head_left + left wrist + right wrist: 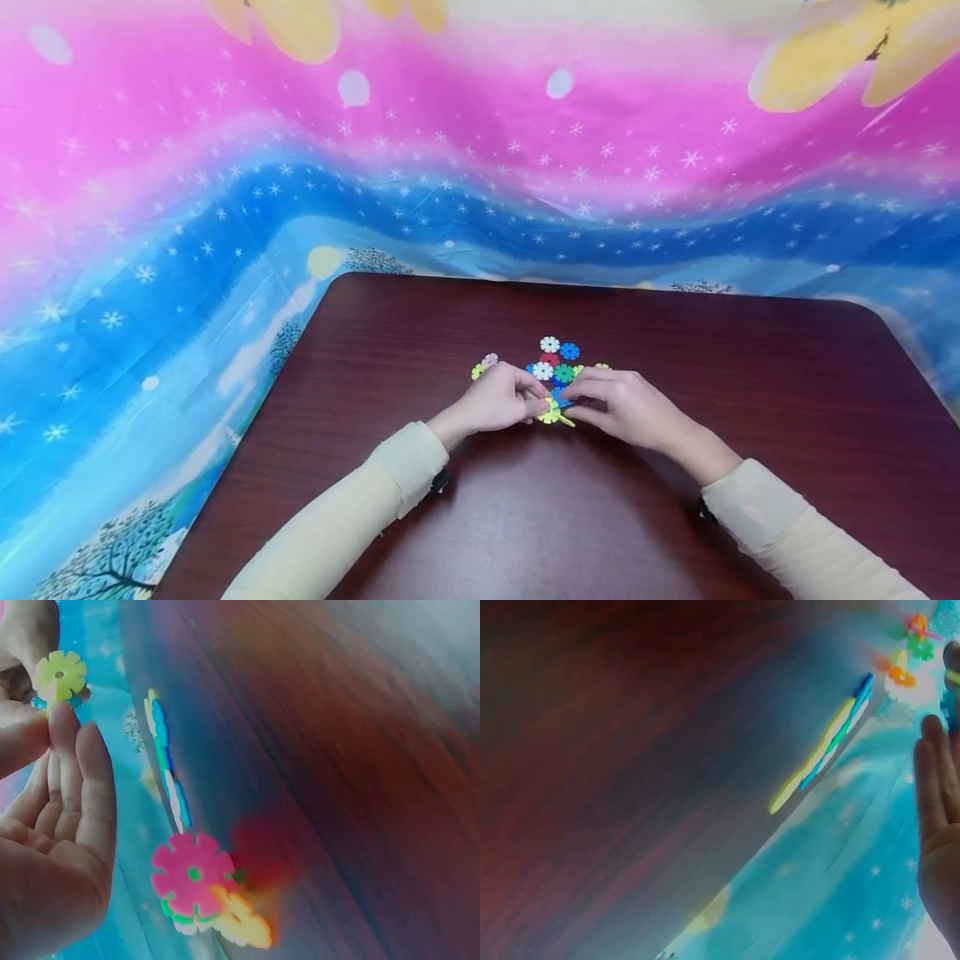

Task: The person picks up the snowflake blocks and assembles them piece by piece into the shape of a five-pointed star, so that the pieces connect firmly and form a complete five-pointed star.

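Above the table, my left hand pinches a yellow-green notched snowflake building disc between thumb and fingertips. From the other side my right hand grips a blue snowflake disc that meets the yellow-green one. In the left wrist view the yellow-green disc faces the camera, the blue one showing just under it. A second yellow-green piece, seen edge-on, sticks out below in the head view. The right wrist view catches only part of my right hand at its edge.
Just beyond my hands, loose discs lie on the dark wooden table: white, blue, green and others. A pink disc sits over green and orange ones in a small cluster. A printed cloth hangs behind the table.
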A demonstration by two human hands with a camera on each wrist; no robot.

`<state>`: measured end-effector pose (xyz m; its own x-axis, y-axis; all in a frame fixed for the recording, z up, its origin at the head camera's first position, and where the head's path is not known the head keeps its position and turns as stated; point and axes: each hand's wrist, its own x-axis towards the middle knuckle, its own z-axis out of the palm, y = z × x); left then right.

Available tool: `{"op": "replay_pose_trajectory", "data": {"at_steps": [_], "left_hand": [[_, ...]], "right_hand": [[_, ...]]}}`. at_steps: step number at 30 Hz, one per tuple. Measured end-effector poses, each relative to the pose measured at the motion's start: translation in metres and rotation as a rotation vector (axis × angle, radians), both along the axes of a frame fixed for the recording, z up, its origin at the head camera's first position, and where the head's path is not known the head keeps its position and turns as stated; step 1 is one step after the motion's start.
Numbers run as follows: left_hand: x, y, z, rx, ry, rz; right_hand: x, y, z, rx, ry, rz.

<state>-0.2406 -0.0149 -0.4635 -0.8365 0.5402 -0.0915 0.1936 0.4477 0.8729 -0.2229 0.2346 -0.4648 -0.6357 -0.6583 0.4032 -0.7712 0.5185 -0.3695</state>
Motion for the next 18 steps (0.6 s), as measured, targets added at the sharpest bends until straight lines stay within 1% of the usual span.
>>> {"op": "replay_pose_trajectory", "data": {"at_steps": [3,7,9,11,14,18], "left_hand": [[-0.001,-0.005,-0.001,-0.101,0.055,-0.011],[-0.004,-0.009,-0.002,-0.246,0.154,0.010],[-0.004,-0.011,-0.002,-0.310,0.183,0.022],[-0.003,-0.012,-0.002,-0.365,0.201,0.027],[-0.002,-0.014,-0.002,-0.428,0.216,0.034],[-0.001,-0.017,-0.002,-0.494,0.273,0.041]], "right_hand": [[-0.007,0.009,0.000,0.090,-0.074,-0.126],[-0.021,0.023,0.001,0.186,-0.188,-0.330],[-0.027,0.028,0.000,0.231,-0.240,-0.388],[-0.032,0.031,-0.001,0.281,-0.272,-0.414],[-0.038,0.032,-0.003,0.349,-0.280,-0.421],[-0.042,0.030,-0.006,0.390,-0.296,-0.427]]}}
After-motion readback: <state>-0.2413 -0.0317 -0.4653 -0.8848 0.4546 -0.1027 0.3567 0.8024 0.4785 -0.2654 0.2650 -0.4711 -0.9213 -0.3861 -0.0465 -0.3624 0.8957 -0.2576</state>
